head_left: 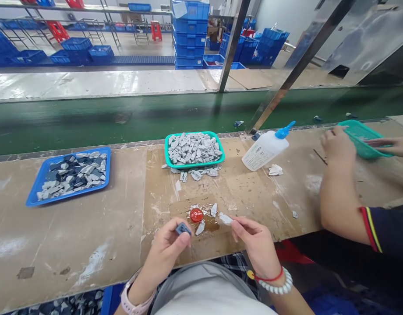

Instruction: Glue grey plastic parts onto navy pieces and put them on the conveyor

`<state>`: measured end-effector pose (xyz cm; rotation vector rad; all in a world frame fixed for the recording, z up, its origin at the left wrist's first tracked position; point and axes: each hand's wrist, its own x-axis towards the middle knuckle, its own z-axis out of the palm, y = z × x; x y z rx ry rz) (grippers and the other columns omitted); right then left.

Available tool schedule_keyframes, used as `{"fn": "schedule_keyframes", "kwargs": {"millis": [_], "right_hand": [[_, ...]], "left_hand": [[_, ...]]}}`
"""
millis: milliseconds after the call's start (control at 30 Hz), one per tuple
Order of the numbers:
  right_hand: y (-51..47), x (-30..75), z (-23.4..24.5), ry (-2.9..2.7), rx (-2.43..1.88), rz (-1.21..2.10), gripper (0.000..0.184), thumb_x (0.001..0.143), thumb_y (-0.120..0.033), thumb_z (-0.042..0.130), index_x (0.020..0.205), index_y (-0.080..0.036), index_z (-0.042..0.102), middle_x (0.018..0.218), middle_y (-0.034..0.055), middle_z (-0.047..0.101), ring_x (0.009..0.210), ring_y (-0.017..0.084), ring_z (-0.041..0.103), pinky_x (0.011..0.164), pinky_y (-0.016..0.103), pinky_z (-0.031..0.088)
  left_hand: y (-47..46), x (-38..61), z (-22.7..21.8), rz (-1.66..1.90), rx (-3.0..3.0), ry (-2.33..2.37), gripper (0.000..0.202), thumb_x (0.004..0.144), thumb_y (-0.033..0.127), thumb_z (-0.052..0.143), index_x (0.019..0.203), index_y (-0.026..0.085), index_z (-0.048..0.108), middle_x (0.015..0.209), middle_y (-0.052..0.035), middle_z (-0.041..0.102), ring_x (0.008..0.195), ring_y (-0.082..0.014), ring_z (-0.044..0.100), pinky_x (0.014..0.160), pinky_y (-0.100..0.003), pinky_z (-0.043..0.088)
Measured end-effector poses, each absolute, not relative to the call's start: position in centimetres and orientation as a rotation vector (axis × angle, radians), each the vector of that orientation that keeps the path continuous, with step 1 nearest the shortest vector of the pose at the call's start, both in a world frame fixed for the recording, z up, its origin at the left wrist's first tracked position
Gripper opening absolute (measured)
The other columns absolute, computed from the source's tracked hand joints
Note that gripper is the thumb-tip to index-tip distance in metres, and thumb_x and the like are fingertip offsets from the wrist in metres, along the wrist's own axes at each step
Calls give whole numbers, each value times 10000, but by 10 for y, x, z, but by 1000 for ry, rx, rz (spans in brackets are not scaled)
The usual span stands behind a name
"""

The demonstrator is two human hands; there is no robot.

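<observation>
My left hand [170, 243] is closed around a small dark blue-grey plastic part [183, 228], held between thumb and fingers. In my right hand [254, 240] a light grey plastic piece [225, 218] is pinched by its end, pointing left over the table. Between the hands sits a small red round cap [196, 215] on a wet brown patch. Two more light grey pieces lie close to it: one loose piece [213, 210] to its right and another piece [200, 227] just below. Both hands are above the table's near edge.
Ahead stands a green basket [167, 159] heaped with grey pieces, some spilled before it. A blue tray [29, 201] of mixed parts lies left. A white bottle [262, 151] with blue nozzle leans right. A co-worker's hands [339, 142] hold another green basket [359, 131]. Beyond runs a green belt [139, 120].
</observation>
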<state>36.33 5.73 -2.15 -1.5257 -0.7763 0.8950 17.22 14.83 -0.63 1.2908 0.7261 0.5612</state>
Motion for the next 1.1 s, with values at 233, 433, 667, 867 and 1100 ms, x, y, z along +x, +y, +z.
{"fn": "schedule_keyframes", "kwargs": {"millis": [233,433,667,867,1100], "right_hand": [[61,357,13,-998,-1421,711,116,729,-203,624,840,-195,658,818,48,599,719,141,570,614,242,508],[73,343,30,-1273,-1313,505,249,745,-100,566,904,-269,654,816,45,616,715,153,590,579,259,522],[80,345,32,-1669,-1373,440,255,812,-133,430,903,-243,640,800,69,613,703,156,577,594,276,516],[98,327,34,-1941,-1207,559,216,839,-213,413,832,-213,629,721,36,613,636,129,562,575,253,497],[96,308,41,-2005,-1134,412,250,824,-143,389,819,-224,626,724,34,626,626,133,561,549,253,482]], "left_hand": [[143,209,10,541,1494,709,195,796,381,514,930,242,492,793,-12,476,716,-170,426,666,-260,333],[139,214,16,617,1559,734,224,816,412,463,987,271,496,916,-30,516,837,-207,474,733,-283,362],[135,214,14,597,1651,940,211,876,361,331,828,238,496,792,-27,537,765,-206,496,721,-312,364],[127,176,12,617,1497,1123,233,868,415,310,1016,293,442,796,-13,506,722,-206,494,685,-310,372],[111,158,21,774,1585,1211,206,865,372,348,1012,275,454,905,-35,528,826,-215,497,757,-320,372]]}}
